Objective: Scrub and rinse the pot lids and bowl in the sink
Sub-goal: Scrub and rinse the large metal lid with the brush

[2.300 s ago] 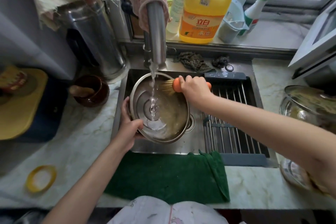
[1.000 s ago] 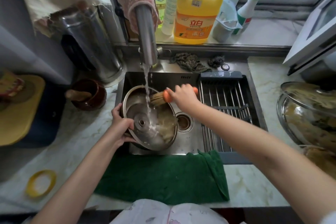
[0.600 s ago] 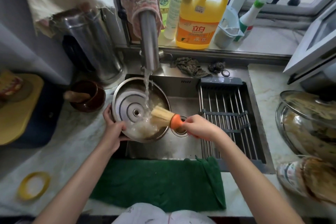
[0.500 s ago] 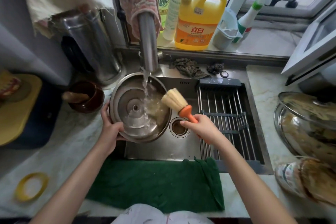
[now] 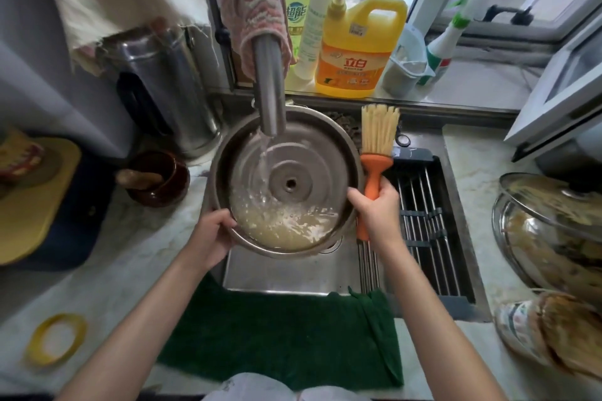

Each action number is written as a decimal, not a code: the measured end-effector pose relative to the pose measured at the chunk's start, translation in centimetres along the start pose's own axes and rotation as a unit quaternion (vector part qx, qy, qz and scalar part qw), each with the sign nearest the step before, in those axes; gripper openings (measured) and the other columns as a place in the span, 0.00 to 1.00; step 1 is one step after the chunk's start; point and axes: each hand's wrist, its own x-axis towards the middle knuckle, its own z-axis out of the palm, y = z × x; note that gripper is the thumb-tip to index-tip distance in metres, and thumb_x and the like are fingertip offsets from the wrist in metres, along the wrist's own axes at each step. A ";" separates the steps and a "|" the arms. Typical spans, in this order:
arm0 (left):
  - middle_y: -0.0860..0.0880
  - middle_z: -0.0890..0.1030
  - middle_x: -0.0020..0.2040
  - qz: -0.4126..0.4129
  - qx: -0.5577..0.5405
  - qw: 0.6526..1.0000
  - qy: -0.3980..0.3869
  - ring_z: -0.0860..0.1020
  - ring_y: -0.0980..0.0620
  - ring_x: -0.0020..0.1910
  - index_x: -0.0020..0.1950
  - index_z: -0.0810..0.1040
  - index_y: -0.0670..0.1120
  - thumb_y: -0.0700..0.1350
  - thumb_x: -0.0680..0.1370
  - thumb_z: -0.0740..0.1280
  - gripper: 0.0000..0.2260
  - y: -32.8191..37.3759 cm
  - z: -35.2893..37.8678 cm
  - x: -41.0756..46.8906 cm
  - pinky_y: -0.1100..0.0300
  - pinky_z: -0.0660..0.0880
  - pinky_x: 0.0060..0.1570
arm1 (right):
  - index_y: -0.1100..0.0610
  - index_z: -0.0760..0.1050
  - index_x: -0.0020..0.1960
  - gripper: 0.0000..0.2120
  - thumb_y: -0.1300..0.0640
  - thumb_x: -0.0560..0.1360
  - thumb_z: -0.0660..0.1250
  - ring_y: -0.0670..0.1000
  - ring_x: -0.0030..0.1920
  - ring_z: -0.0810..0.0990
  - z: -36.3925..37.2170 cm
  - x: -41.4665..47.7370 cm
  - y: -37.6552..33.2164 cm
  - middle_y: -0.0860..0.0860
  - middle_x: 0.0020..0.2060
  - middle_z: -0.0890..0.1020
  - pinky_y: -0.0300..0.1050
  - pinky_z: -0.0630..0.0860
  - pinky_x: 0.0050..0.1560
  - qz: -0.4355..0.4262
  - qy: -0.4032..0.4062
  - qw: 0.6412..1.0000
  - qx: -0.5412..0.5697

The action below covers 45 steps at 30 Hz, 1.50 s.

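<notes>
Brush lifted clear of the scrubbing, both hands gripped the pot lid [image 5: 286, 182] over the sink [image 5: 286, 273], left hand [image 5: 211, 234] near, right hand [image 5: 374, 208] also clutching the brush [image 5: 374, 153], as tap [image 5: 268, 85] water rinsed it.

Pot lid [image 5: 294, 169]: silver steel w/ concentric rings, cloudy yellowish-white water pooled at its low edge. Brush [image 5: 374, 153]: orange handle, pale straw bristles. Tap [image 5: 268, 88] grey metal; cloth [image 5: 252, 0] over it pink w/ zigzag stripes. Detergent jug [image 5: 356, 49] yellow, orange label. Mat [image 5: 286, 335] dark green. Small bowl [image 5: 159, 177] dark brown. Ring [image 5: 55, 338] on the counter yellow. Counter [image 5: 130, 273] pale marble.
</notes>
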 end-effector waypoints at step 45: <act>0.41 0.73 0.65 0.085 0.375 0.923 -0.012 0.72 0.45 0.63 0.68 0.69 0.40 0.32 0.76 0.61 0.20 -5.1 4.3 4.4 0.58 0.71 0.56 | 0.64 0.74 0.33 0.15 0.58 0.76 0.66 0.50 0.21 0.72 -3.7 -0.7 -2.6 0.55 0.24 0.75 0.33 0.60 0.30 -0.458 0.113 0.817 -0.332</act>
